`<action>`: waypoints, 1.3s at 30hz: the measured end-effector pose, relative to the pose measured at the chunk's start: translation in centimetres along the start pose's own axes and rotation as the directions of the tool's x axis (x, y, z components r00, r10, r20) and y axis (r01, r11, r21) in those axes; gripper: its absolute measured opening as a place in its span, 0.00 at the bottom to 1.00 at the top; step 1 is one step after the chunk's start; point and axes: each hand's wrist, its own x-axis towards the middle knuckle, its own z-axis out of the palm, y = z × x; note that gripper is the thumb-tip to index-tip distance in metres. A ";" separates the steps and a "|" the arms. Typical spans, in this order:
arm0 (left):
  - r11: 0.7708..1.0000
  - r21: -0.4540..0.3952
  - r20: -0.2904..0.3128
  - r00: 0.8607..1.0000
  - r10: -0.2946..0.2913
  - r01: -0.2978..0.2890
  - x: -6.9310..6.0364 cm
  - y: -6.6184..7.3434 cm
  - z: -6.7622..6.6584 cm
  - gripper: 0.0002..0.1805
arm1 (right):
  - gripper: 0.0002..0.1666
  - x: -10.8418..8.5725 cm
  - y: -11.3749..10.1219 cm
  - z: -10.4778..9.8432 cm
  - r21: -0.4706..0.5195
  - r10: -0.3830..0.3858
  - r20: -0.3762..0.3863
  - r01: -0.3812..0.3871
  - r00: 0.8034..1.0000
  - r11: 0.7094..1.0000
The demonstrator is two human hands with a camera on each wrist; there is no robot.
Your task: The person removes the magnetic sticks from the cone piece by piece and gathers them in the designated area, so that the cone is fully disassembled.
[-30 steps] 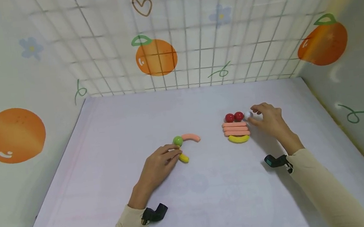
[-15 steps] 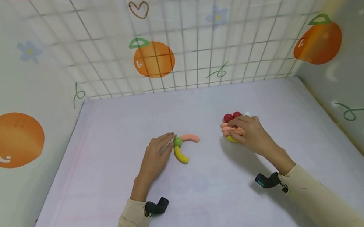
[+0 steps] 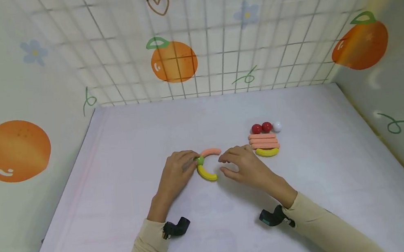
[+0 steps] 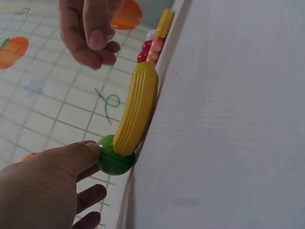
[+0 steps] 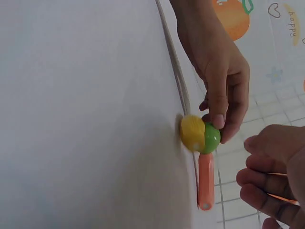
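Observation:
The green ball (image 3: 200,160) is pinched by my left hand (image 3: 176,174) between thumb and fingers, down on the table. Touching the ball are a curved yellow piece (image 3: 207,174) below and a curved pink piece (image 3: 211,152) above, which bow out to its right. In the left wrist view the yellow piece (image 4: 138,109) meets the green ball (image 4: 114,156) at my left thumb. My right hand (image 3: 247,166) hovers just right of the two curved pieces, fingers parted and bent, holding nothing. The right wrist view shows the pink piece (image 5: 206,181) beyond the ball.
Right of my right hand lie two red balls (image 3: 261,128), a white ball (image 3: 277,126), several pink sticks (image 3: 264,141) and another yellow curved piece (image 3: 267,152), grouped in rows. Patterned cloth walls (image 3: 217,58) stand behind and beside the white table (image 3: 150,123).
My right hand has moved left from the grouped pieces toward the curved ones. My left fingers have closed on the green ball, and the yellow piece's lower end has swung right.

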 end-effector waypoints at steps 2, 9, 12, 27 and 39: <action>1.000 0.004 -0.012 1.000 0.004 -0.003 -0.1 0.3 0.0 0.11 | 0.15 0.2 -0.3 0.5 0.004 -0.014 0.009 0.014 1.000 1.000; 0.999 0.011 -0.028 0.999 0.038 -0.038 -0.4 0.6 0.2 0.11 | 0.14 0.5 -0.7 1.4 -0.002 -0.012 0.091 0.012 0.996 1.000; 0.998 0.008 -0.038 0.997 0.070 -0.070 -0.5 0.5 0.3 0.12 | 0.13 0.6 -0.8 1.8 -0.018 -0.008 0.126 0.010 0.992 1.000; 0.992 0.071 -0.037 0.993 0.110 -0.107 -0.5 0.3 0.5 0.15 | 0.12 0.8 -1.1 3.0 -0.146 -0.108 0.124 0.125 0.986 0.981; 0.988 0.106 -0.051 0.992 0.119 -0.113 -0.4 0.5 0.4 0.17 | 0.11 -0.7 -0.3 -1.8 -0.047 -0.158 0.088 0.163 0.983 0.986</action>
